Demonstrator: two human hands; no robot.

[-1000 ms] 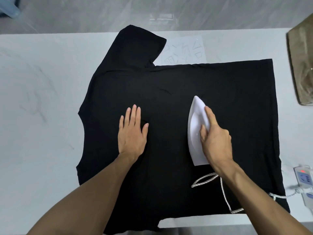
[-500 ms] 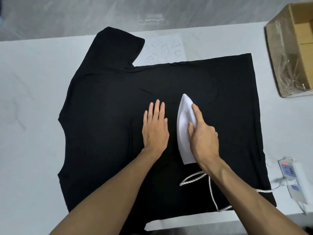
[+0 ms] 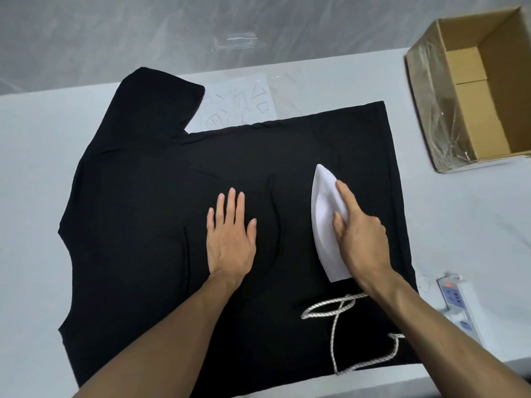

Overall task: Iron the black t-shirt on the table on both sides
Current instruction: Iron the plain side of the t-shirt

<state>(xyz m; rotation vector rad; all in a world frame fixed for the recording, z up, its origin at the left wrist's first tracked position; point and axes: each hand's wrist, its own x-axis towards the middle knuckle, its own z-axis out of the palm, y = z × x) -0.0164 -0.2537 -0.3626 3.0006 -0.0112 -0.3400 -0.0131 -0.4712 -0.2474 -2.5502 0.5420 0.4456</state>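
Shows the black t-shirt (image 3: 143,211) spread flat over the middle of the white table (image 3: 34,168), with the straight hem to the right, one sleeve reaching toward the far edge, and the near side at the table's front edge. Presses the cloth near its middle with the left hand (image 3: 231,242), palm down and fingers straight. Grips the white iron (image 3: 324,214) with the right hand (image 3: 359,237), fingers curled round the handle and forefinger stretched along the top, nose pointing away, sole on the cloth. Leaves bare cloth ahead of the nose up to the far side edge, a wide band between the two hands, and only a narrower strip toward the hem. Has a braided cord (image 3: 333,334) looped on the cloth just behind the iron, passing under the right forearm. Includes a power strip (image 3: 457,303) with a red light just beyond the hem, an open cardboard box (image 3: 502,90) well apart at the far right, and a sheet of paper (image 3: 238,107) partly under the shirt's far edge.
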